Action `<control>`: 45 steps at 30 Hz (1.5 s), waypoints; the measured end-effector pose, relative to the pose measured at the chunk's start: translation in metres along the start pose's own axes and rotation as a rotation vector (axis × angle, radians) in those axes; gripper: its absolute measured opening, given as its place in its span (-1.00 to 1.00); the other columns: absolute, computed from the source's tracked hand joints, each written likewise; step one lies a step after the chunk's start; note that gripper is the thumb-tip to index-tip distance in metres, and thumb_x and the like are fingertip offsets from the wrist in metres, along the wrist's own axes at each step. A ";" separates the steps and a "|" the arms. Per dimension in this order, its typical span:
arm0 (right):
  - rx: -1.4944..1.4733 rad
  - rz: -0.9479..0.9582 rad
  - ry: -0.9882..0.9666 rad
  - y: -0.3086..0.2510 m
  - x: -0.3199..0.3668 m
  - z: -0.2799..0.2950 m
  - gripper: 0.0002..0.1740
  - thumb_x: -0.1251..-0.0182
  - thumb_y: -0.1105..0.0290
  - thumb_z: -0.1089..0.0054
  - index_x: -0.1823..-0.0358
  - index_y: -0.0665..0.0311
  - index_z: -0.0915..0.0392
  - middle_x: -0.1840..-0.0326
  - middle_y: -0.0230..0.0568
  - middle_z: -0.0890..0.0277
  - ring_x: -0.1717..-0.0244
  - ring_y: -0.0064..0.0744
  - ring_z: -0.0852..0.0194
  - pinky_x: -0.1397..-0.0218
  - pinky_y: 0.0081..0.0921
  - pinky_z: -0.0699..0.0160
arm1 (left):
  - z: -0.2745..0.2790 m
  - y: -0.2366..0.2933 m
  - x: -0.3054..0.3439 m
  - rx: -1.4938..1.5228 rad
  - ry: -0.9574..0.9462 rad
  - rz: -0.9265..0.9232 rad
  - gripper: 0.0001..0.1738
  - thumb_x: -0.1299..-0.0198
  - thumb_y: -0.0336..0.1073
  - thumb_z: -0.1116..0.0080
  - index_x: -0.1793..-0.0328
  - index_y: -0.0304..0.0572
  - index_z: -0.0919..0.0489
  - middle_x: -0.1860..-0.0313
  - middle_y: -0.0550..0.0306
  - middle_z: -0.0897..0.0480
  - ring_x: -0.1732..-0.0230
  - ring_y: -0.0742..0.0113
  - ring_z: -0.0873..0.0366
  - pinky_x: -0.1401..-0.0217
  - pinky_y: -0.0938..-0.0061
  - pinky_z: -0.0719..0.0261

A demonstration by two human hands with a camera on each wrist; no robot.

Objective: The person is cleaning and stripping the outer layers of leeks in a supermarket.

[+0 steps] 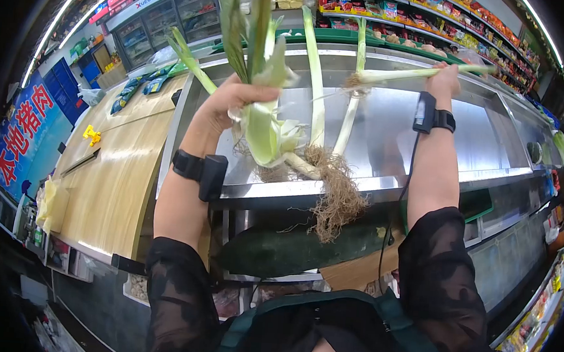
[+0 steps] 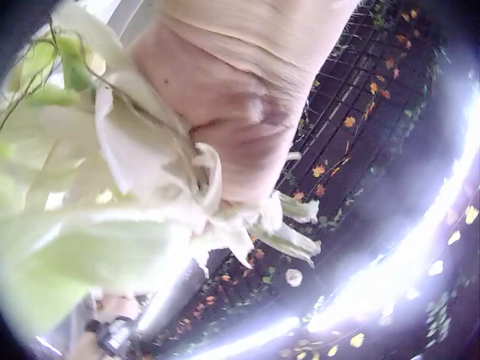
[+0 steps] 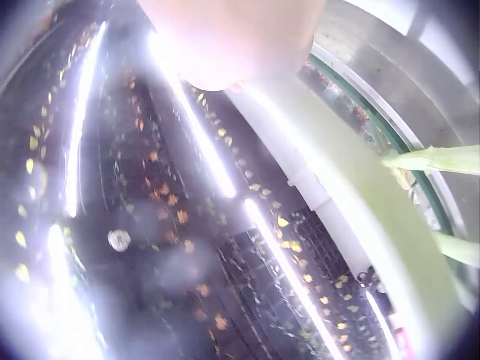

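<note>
While the left hand (image 1: 231,102) curls round leek leaves (image 1: 262,133), the right hand (image 1: 445,81) grips one leek (image 1: 398,74), two long leeks (image 1: 316,88) lying centre-frame.

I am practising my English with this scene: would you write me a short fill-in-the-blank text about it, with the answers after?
The left hand holds leaves, while the right hand holds exactly ______ leek.
Brown ______ hang over the front edge of the metal counter.
Both wrist straps are coloured ______.
In the head view, the wooden table lies on the ______ side.

Missing words: one; roots; black; left.
</note>
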State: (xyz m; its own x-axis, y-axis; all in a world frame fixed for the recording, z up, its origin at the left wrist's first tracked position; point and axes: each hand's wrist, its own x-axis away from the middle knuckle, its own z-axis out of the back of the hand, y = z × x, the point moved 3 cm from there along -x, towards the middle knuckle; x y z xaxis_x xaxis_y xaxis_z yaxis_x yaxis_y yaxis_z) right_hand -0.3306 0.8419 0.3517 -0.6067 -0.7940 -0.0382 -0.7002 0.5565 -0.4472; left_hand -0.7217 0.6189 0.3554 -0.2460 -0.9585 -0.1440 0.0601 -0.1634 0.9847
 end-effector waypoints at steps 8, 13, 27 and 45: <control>0.315 -0.002 -0.367 0.024 0.104 -0.052 -0.63 -0.44 0.13 0.02 0.24 0.37 -0.41 0.58 -0.22 -0.40 0.67 -0.46 -0.34 0.66 -0.53 -0.37 | -0.001 -0.008 -0.018 0.214 0.090 -0.052 -0.48 -0.05 -0.44 -0.28 -0.15 -0.38 -0.39 0.25 0.06 -0.62 0.29 0.38 -0.63 0.29 0.48 -0.66; 0.294 -0.249 -0.620 0.058 0.176 -0.068 -0.71 -0.46 0.20 0.08 0.12 0.32 -0.36 0.55 -0.22 -0.40 0.66 -0.46 -0.31 0.62 -0.50 -0.39 | -0.014 -0.007 -0.019 0.198 0.003 -0.045 -0.47 -0.04 -0.45 -0.29 -0.13 -0.39 -0.34 0.28 -0.02 -0.62 0.28 0.30 -0.65 0.26 0.45 -0.65; 0.329 -0.348 -1.291 0.077 0.238 -0.072 -0.58 -0.46 0.23 0.00 -0.26 0.22 -0.32 0.14 -0.37 -0.52 0.16 -0.61 -0.44 0.17 -0.57 -0.47 | -0.025 -0.009 -0.025 0.038 0.130 -0.351 -0.41 0.06 -0.37 -0.47 -0.10 -0.39 -0.45 0.16 0.08 -0.61 0.16 0.38 -0.58 0.05 0.47 -0.55; 0.349 -0.319 -1.302 0.069 0.243 -0.072 -0.61 -0.31 0.48 -0.16 -0.13 0.47 -0.39 0.23 -0.31 -0.55 0.28 -0.57 -0.50 0.24 -0.60 -0.48 | -0.022 -0.007 -0.019 0.043 0.138 -0.376 -0.58 0.01 -0.50 -0.38 0.00 -0.30 -0.51 0.18 0.17 -0.62 0.17 0.42 -0.57 0.08 0.48 -0.54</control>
State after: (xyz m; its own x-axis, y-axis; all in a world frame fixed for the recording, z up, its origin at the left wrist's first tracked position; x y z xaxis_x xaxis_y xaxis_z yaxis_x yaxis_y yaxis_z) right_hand -0.5535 0.7051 0.3760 0.4804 -0.6355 -0.6044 -0.4941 0.3733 -0.7852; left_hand -0.6963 0.6333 0.3487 -0.1109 -0.8567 -0.5038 -0.0510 -0.5013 0.8637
